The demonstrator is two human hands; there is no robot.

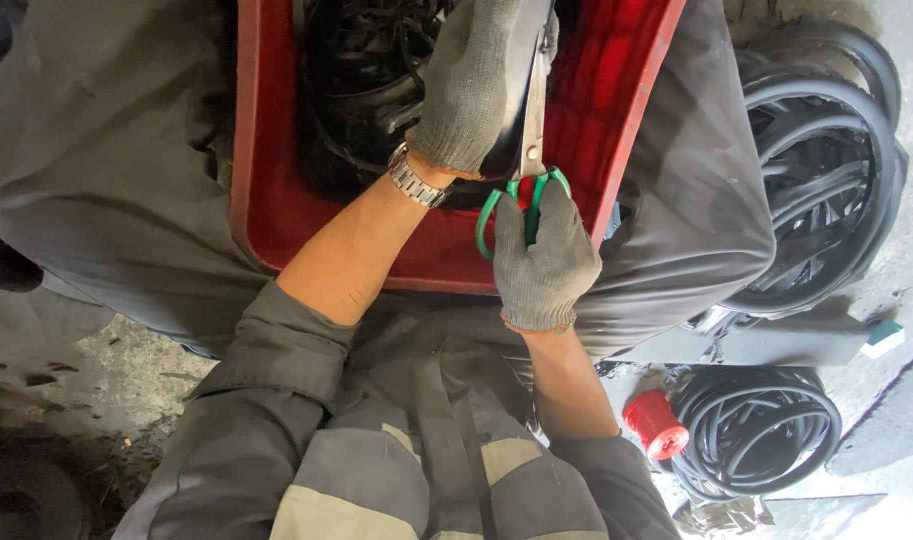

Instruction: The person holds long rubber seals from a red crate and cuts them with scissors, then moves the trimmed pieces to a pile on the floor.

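My right hand (545, 262), in a grey knit glove, grips the green handles of a pair of scissors (529, 150) whose metal blades point away from me. My left hand (472, 85), also gloved and with a metal wristwatch (417, 180) on the wrist, holds a flat black strip (514, 75) right beside the blades. Both hands work over a red plastic crate (267, 200) that rests on my lap. Black rubber pieces (362, 90) fill the crate under my left hand.
Coils of black rubber tubing (827, 150) lie on the floor at the right, with a smaller coil (762, 430) and a red spool (655, 424) lower down. A small teal and white block (884, 338) sits at the far right. Grey concrete floor shows at the left.
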